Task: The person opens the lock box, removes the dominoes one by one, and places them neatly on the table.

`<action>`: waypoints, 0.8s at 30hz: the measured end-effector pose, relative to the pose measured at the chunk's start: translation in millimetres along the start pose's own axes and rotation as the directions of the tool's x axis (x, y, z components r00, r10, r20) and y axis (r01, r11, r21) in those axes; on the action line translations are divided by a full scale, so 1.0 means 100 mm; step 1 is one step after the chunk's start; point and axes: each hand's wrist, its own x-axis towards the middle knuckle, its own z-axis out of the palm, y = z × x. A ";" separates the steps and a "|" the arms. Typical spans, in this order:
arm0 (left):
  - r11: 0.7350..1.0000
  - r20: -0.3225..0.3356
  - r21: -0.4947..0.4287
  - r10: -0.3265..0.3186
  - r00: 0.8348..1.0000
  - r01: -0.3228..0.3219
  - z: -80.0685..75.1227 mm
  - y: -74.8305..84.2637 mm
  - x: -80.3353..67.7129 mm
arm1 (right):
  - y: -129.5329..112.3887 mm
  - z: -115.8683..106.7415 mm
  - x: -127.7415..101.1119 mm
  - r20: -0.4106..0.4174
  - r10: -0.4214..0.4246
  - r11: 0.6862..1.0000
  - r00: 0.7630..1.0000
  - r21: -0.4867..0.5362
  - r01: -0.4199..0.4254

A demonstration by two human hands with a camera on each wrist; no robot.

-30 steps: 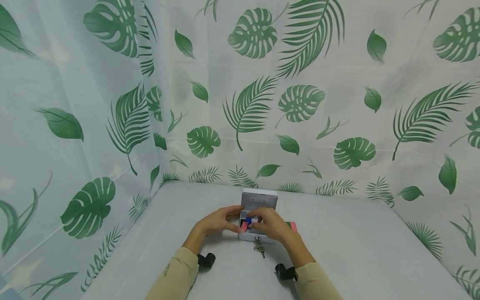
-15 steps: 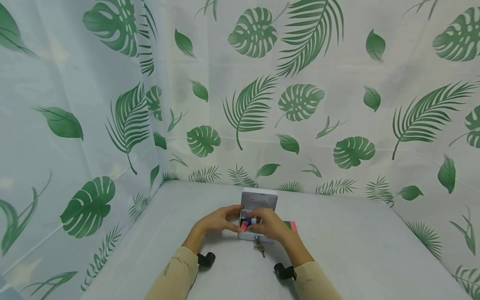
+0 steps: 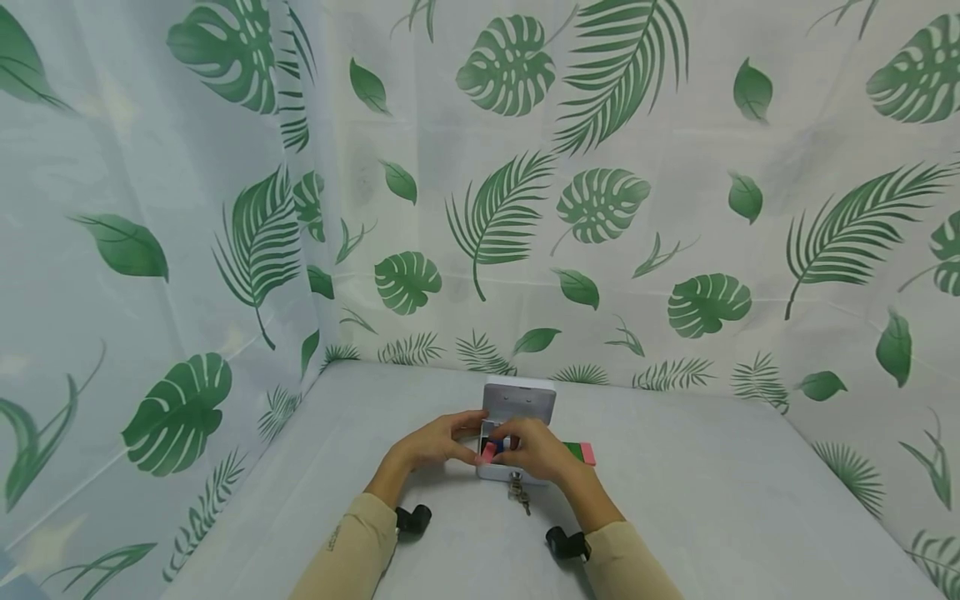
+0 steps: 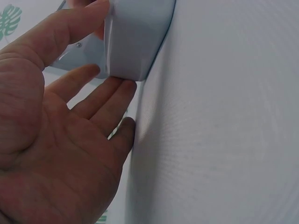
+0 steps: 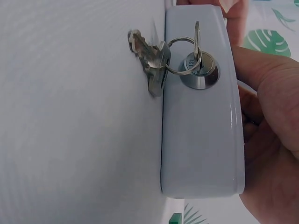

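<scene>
A small white metal box (image 3: 501,472) sits on the table with its lid (image 3: 519,401) standing open. A key (image 5: 196,41) is in the front lock (image 5: 200,70), and more keys (image 5: 150,60) hang from the ring. My left hand (image 3: 468,433) grips the box's left side (image 4: 135,42), thumb (image 4: 70,28) on one face and fingers (image 4: 100,100) on the other. My right hand (image 3: 504,446) reaches over the open box and pinches a pink block (image 3: 489,452) at its left front corner. A blue block (image 3: 496,444) shows inside. The rest of the inside is hidden.
A green block (image 3: 573,450) and a pink block (image 3: 588,454) lie on the table just right of the box. Leaf-print curtains close off the back, left and right. The grey tablecloth (image 3: 712,492) spreads wide on both sides.
My right hand has shifted slightly left and further over the box, covering more of the blue block. The left hand and the box have stayed put.
</scene>
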 end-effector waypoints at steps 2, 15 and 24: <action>1.000 0.003 0.002 0.002 1.000 -0.002 0.00 0.00 0.00 | 0.00 0.01 0.01 0.002 0.004 1.000 1.000 -0.001 -0.004; 1.000 0.011 0.014 0.018 1.000 -0.018 -0.02 -0.04 0.01 | -0.04 0.02 0.07 0.026 0.005 1.000 1.000 -0.011 -0.005; 1.000 0.006 0.007 0.023 1.000 -0.023 -0.02 -0.05 0.02 | -0.04 0.05 0.10 0.033 0.020 0.999 0.999 -0.030 -0.019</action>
